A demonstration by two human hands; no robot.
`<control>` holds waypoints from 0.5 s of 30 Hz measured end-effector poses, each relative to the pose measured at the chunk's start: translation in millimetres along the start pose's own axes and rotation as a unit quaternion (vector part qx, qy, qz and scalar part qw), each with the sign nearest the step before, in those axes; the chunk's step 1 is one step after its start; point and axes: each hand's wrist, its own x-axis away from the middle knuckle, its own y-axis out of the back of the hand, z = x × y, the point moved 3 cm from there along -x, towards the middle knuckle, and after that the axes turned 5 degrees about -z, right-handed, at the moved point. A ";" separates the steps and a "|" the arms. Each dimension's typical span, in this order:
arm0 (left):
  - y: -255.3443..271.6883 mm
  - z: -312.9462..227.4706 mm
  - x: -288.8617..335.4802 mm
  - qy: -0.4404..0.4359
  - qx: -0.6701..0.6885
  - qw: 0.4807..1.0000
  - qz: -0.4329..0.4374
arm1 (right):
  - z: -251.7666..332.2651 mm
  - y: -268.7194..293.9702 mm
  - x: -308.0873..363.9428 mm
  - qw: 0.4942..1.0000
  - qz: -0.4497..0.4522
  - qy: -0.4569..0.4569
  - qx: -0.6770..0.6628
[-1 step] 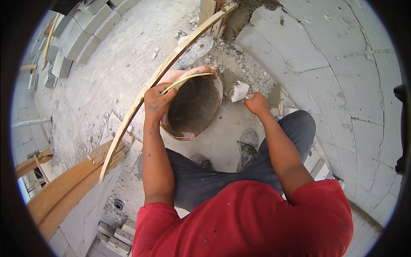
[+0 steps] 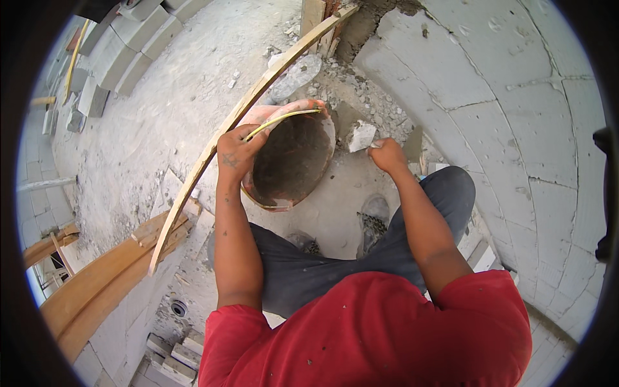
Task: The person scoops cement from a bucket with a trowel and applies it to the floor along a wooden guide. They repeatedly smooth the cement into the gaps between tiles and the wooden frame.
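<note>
A worn orange bucket (image 2: 325,138), crusted grey inside, tilts on the floor with its mouth turned toward me. Its thin yellow handle (image 2: 284,119) lies along the far rim. My left hand (image 2: 238,153) is closed round this handle at the bucket's left side. To the right of the bucket, my right hand (image 2: 387,155) is closed, with a pale, squarish, chunky piece (image 2: 362,137) at its fingertips. Whether that piece is a tool's coated blade or a lump, I cannot tell. My right palm is hidden.
A long wooden strip (image 2: 213,145) slants past my left arm. Timber planks (image 2: 116,277) lie at the lower left, and grey blocks (image 2: 122,48) are stacked at the far left. Rubble (image 2: 380,97) lines the base of the block wall (image 2: 477,129). A clear plastic bottle (image 2: 298,76) lies beyond the bucket.
</note>
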 end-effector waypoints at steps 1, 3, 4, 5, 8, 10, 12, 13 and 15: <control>0.1 0.8 0.4 0.002 0.000 1.000 0.004 | 1.3 4.2 -1.7 1.000 -0.012 0.007 0.011; 0.4 0.9 0.8 0.005 0.006 1.000 0.010 | 1.6 11.1 -5.9 0.998 0.030 -0.035 -0.041; 0.4 0.6 1.3 0.007 0.013 1.000 0.012 | 2.7 14.3 -7.5 0.995 0.053 -0.062 -0.066; 0.4 0.0 1.5 0.006 0.024 1.000 0.014 | 6.9 17.7 -8.7 0.994 0.070 -0.044 -0.065; 0.9 0.2 1.7 0.013 0.004 1.000 0.020 | 18.7 30.9 -8.8 0.987 0.107 -0.031 -0.115; -0.1 -0.2 1.0 -0.001 0.009 0.999 0.046 | 24.7 38.7 -6.5 0.966 0.124 -0.078 -0.215; -1.2 0.4 0.2 -0.006 -0.017 0.998 0.067 | 31.7 51.0 -8.0 0.973 0.115 -0.044 -0.195; -1.3 1.3 -0.3 0.004 -0.022 0.997 0.070 | 34.0 57.4 -9.6 0.976 0.115 -0.033 -0.184; -3.7 1.4 -1.7 0.011 -0.020 0.997 0.080 | 36.3 71.4 -12.4 0.961 0.145 -0.037 -0.234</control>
